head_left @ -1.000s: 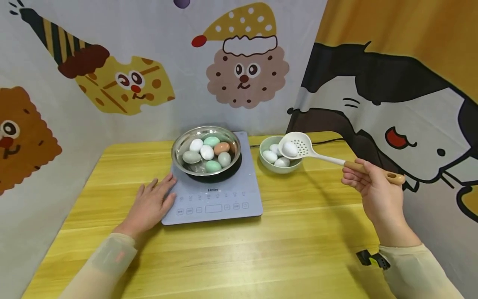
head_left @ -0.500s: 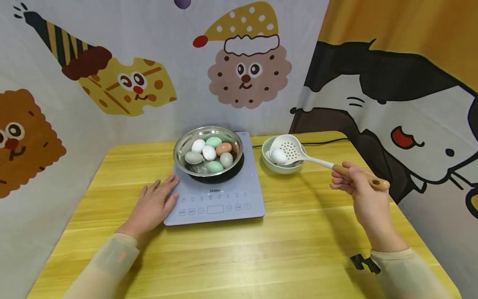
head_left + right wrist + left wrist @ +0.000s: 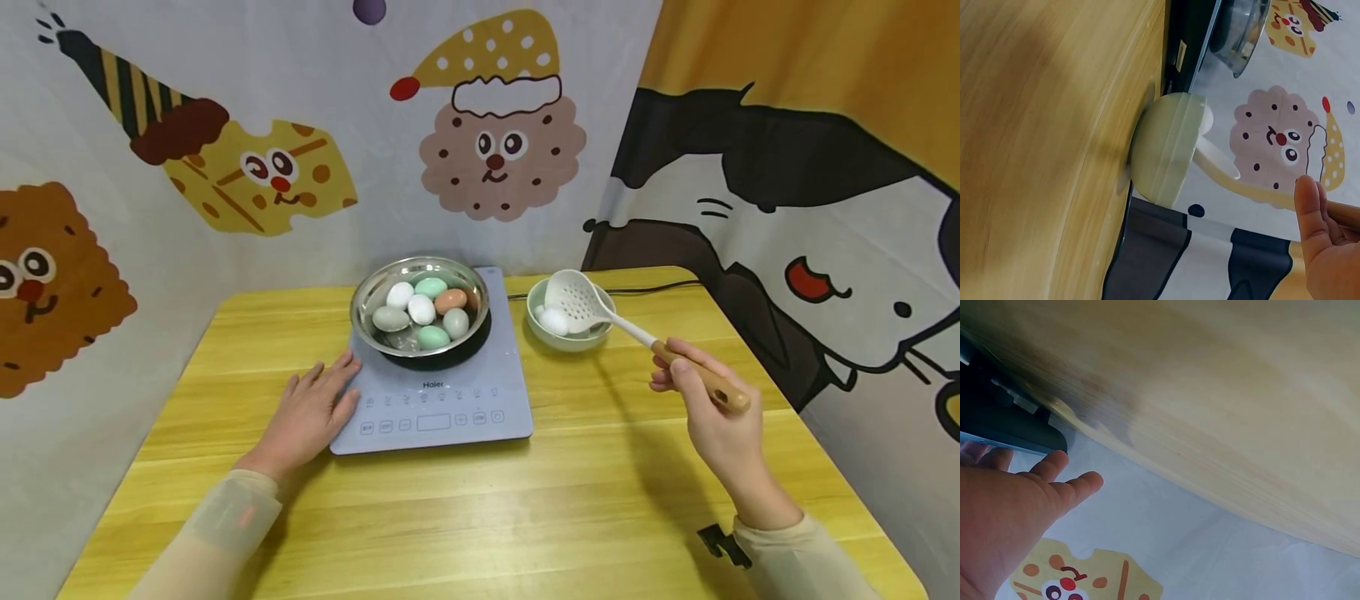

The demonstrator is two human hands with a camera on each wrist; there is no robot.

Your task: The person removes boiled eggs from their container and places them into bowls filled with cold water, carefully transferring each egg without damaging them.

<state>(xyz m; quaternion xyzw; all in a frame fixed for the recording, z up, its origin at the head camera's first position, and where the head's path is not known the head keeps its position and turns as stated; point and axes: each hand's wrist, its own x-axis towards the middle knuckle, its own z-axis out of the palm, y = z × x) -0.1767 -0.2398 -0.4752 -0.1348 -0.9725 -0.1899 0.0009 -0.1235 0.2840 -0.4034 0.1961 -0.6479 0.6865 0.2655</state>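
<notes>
one white egg (image 3: 554, 322) has just slid to the edge of the spoon (image 3: 576, 298), now tipped, and sits low in the bowl (image 3: 564, 342) — so, we judge, its unloading is all but done, though we can't quite tell whether egg and spoon touch. our right hand (image 3: 722, 423) curls round the spoon's handle, the bowl ahead and to its left. our left hand (image 3: 303, 417) rests, fingers spread, at the cooker's (image 3: 491, 373) left edge — well apart from that egg.

Yellow wooden table (image 3: 480, 517), pale cartoon-printed cloth backdrop (image 3: 386, 167)
</notes>
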